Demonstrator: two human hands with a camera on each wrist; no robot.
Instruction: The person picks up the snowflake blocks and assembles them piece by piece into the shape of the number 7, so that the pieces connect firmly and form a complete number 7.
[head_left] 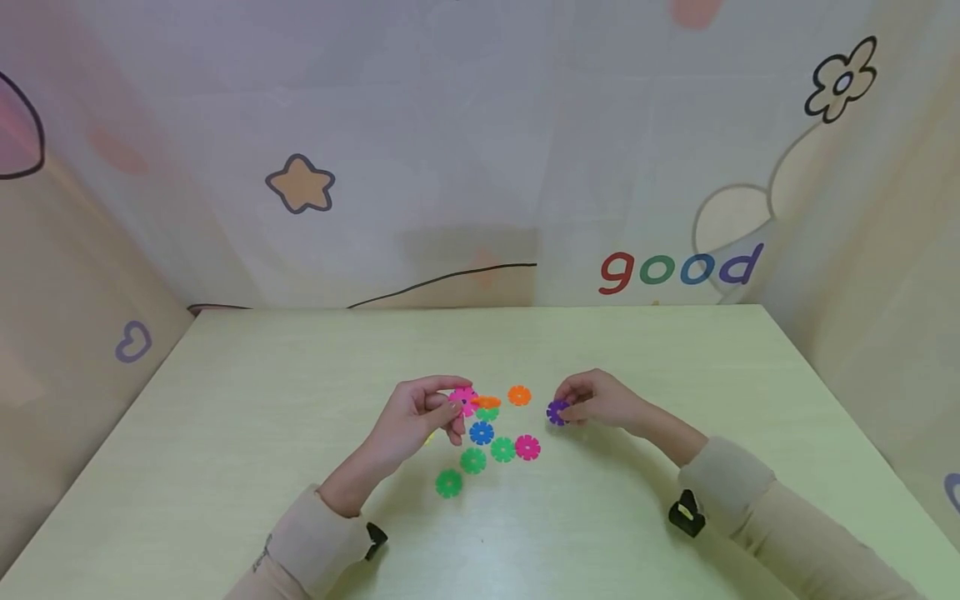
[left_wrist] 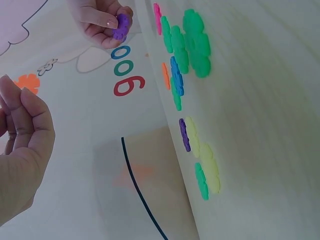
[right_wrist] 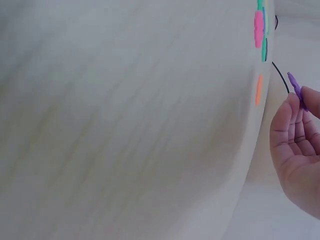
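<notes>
Thumb and fingers of my left hand (head_left: 405,425) pinch a pink notched plastic disc (head_left: 461,399) above the table. An orange disc (head_left: 491,402), seen nearly edge-on, appears joined to its right side; it also shows beyond the fingertips in the left wrist view (left_wrist: 31,82). To the right, my right hand (head_left: 603,404) holds a purple notched disc (head_left: 556,412) between thumb and fingers, raised off the table. In the right wrist view the purple disc (right_wrist: 294,86) stands edge-on at the fingertips. My left fingers hide part of the pink disc.
Loose discs lie between and below the hands: an orange one (head_left: 519,395), a blue one (head_left: 482,432), a pink one (head_left: 528,447) and several green ones (head_left: 449,483). Yellow discs (left_wrist: 209,167) lie behind my left hand. A printed cloth (head_left: 465,150) borders the table (head_left: 225,417).
</notes>
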